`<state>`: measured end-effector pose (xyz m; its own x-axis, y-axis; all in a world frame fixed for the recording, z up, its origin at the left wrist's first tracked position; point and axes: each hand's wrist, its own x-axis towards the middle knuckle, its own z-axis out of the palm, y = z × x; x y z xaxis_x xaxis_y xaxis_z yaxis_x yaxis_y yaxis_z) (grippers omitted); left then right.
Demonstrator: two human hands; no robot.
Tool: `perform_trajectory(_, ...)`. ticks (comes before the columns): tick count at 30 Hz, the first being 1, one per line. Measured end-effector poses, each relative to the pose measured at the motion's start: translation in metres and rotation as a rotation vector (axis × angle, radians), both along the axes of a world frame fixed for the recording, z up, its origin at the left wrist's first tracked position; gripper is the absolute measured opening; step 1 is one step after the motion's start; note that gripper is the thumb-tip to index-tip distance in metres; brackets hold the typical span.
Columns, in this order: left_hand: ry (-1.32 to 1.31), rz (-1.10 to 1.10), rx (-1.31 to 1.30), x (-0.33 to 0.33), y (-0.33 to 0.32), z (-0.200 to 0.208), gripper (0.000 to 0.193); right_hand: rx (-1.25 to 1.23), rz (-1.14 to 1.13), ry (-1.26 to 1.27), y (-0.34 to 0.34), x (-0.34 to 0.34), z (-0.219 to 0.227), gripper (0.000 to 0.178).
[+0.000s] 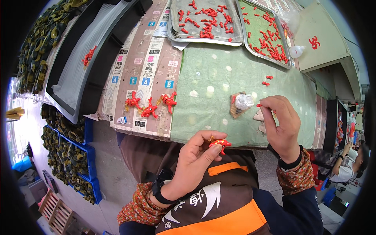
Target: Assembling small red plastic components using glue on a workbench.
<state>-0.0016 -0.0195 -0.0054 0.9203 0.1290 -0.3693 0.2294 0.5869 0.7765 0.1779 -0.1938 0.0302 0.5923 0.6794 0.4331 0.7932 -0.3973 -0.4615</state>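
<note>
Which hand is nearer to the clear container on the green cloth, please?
Right. The right hand is just right of the clear container. The left hand is farther, to its left and nearer the body, holding a red figure.

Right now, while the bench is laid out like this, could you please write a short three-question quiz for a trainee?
1. What does the left hand hold?
2. True or false: the right hand is wrapped around the clear container.
3. How many metal trays hold loose red parts? A: one. B: two. C: four.

Key:
1. A red figure with yellow parts, pinched between thumb and fingers.
2. False: it pinches a small red piece.
3. B: two, side by side at the far edge of the table.
</note>
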Motion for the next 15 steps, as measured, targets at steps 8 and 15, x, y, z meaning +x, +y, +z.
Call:
perform_trajectory(8,-0.024,0.009,-0.03,-0.001,0.001,-0.003,0.028,-0.053,-0.001,-0.088,0.007,0.002,-0.006,0.024)
perform_trajectory(15,-0.008,0.013,-0.035,-0.001,0.003,-0.005,0.029,-0.138,0.026,-0.231,0.012,0.003,-0.008,0.03)
